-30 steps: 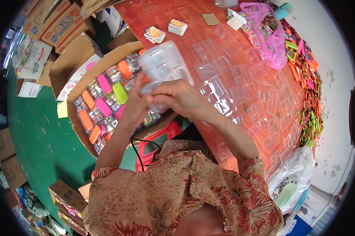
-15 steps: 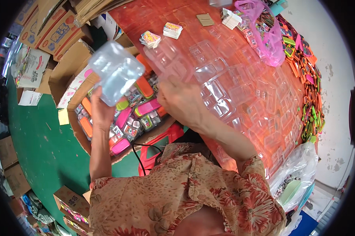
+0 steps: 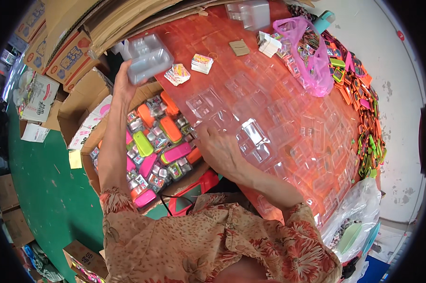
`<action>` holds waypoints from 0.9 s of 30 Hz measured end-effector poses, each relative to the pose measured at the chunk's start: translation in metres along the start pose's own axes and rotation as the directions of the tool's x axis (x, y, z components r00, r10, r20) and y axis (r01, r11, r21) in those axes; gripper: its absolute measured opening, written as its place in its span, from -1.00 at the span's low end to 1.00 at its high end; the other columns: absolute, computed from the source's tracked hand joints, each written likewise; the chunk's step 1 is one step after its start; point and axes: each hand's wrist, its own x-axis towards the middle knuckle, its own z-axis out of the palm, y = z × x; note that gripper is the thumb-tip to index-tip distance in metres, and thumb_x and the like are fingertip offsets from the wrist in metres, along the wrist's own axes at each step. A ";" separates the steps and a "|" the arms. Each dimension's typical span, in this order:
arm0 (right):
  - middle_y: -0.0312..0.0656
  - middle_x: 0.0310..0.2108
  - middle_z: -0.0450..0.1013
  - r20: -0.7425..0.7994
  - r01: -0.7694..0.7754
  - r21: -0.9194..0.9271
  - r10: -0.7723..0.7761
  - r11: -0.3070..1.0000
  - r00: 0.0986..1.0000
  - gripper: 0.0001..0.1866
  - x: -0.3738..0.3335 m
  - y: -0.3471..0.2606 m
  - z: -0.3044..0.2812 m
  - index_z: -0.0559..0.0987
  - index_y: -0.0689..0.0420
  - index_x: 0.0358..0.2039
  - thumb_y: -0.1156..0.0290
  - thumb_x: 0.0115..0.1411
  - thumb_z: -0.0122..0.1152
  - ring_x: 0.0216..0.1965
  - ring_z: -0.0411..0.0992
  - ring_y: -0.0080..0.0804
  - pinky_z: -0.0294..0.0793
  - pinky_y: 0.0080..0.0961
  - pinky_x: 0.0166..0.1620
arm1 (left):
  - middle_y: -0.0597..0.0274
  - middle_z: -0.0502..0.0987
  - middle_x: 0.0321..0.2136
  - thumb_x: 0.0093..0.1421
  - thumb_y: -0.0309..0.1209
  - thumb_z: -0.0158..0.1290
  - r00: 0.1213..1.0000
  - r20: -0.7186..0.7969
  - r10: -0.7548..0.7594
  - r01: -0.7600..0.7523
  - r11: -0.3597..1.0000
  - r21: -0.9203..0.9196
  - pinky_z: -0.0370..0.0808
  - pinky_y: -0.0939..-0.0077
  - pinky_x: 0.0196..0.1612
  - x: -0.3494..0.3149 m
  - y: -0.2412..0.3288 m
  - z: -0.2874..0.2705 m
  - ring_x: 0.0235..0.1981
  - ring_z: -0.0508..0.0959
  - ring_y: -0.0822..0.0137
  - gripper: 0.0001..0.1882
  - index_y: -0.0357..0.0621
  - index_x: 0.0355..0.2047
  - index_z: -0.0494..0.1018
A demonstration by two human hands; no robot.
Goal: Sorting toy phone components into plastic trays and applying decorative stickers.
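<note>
My left hand is raised at the far left corner of the red table, gripping a stack of clear plastic blister trays. Closer in, my right hand has its fingers curled at the table's left edge. They pinch the near edge of a single clear plastic tray lying there; the fingertips are partly hidden. More clear trays cover the tabletop in rows to the right. Two stacks of printed cards, one white-edged stack and another card stack, sit beyond the trays.
Below the table's left edge stands a cardboard box full of packed colourful toys. A pink plastic bag and a heap of orange and green plastic pieces line the right side. Cartons are piled at far left.
My left hand has moved away from me with the tray stack, from over the box to the table's corner. My right hand has lowered a tray onto the table, coming slightly nearer.
</note>
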 end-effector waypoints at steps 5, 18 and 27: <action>-0.12 -0.58 0.31 -0.029 0.034 0.007 -0.034 0.999 0.999 -0.76 -0.020 0.011 -0.012 0.33 0.20 -0.53 0.29 -0.08 0.09 -0.58 0.38 -0.19 0.34 -0.40 -0.65 | 0.39 0.42 -0.38 -0.03 -0.07 -0.10 0.998 0.053 -0.040 0.036 0.997 0.061 0.29 0.41 -0.35 0.039 0.009 0.015 -0.31 0.37 0.39 -0.70 0.08 -0.35 0.34; -0.20 -0.61 0.30 0.098 -0.019 0.140 0.005 0.990 0.995 -0.81 -0.050 0.035 -0.050 0.37 0.12 -0.48 0.31 -0.08 0.08 -0.59 0.34 -0.28 0.29 -0.41 -0.66 | -0.09 0.36 -0.42 -0.04 -0.24 -0.06 0.630 0.091 0.771 0.000 -0.118 0.993 0.33 0.20 -0.30 0.036 -0.012 0.079 -0.36 0.38 -0.02 -0.66 -0.27 -0.35 0.35; -0.20 -0.57 0.29 0.164 -0.075 0.186 0.044 0.980 0.985 -0.86 -0.091 0.054 -0.082 0.33 0.14 -0.51 0.37 -0.08 0.00 -0.56 0.33 -0.31 0.30 -0.44 -0.66 | -0.07 0.34 -0.20 -0.16 -0.08 0.09 0.799 0.336 0.498 -0.510 0.266 0.818 0.27 0.33 -0.13 0.101 -0.038 0.236 -0.15 0.33 0.06 -0.35 -0.32 -0.16 0.23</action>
